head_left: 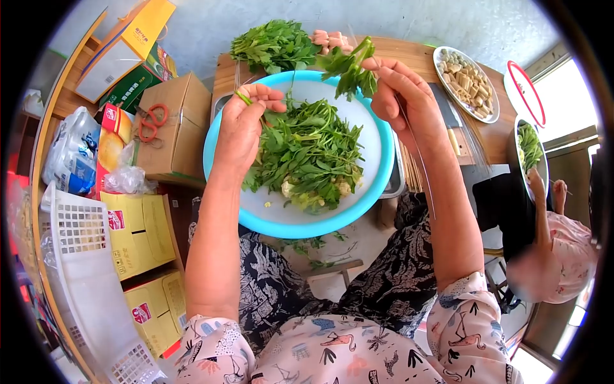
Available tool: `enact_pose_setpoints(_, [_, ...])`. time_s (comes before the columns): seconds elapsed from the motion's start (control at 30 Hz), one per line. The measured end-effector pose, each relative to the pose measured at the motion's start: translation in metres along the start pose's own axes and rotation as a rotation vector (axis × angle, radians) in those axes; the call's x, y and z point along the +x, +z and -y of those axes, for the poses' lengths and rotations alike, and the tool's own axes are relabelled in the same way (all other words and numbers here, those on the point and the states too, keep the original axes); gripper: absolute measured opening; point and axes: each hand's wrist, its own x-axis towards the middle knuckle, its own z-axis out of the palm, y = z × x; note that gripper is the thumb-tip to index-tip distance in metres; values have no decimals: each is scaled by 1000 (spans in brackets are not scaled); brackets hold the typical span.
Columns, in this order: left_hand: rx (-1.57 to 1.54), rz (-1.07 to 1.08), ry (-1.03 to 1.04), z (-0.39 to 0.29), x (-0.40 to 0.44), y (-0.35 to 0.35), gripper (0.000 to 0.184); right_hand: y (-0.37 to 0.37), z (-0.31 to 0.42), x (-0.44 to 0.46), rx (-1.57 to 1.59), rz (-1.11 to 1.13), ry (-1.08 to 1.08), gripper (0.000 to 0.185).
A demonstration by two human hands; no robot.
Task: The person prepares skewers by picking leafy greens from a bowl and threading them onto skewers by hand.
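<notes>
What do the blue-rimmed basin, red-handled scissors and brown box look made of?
Basin: likely plastic, smooth, its moulded rim evenly coloured. Scissors: handles probably plastic, smooth, red; blades too small to judge. Box: cardboard, matte brown with flat, folded panels.

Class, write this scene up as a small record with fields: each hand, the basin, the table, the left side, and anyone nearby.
Left hand: pinching a short green stem
Right hand: holding a leafy sprig and a thin skewer
Basin: blue-rimmed, holding a heap of greens
Table: a bundle of leafy greens, pink pieces, a plate of tan chunks
Left side: red-handled scissors on a cardboard box
Nearby: a co-worker at a bowl of greens
</notes>
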Motion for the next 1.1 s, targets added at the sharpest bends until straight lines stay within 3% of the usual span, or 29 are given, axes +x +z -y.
enact_pose_setpoints(0.3, [97,-39,-127,-13,-5,7,33,6,-3,-2,-11,56,46,23])
enact_pose_setpoints(0.63, [5,-110,-105,-15,-8,14,16,43,-18,-17,-329,98,221,20])
enact_pose_setpoints(1.1, [-109,-63,-172,-14,-8,12,20,48,-31,-16,-389,169,199,18])
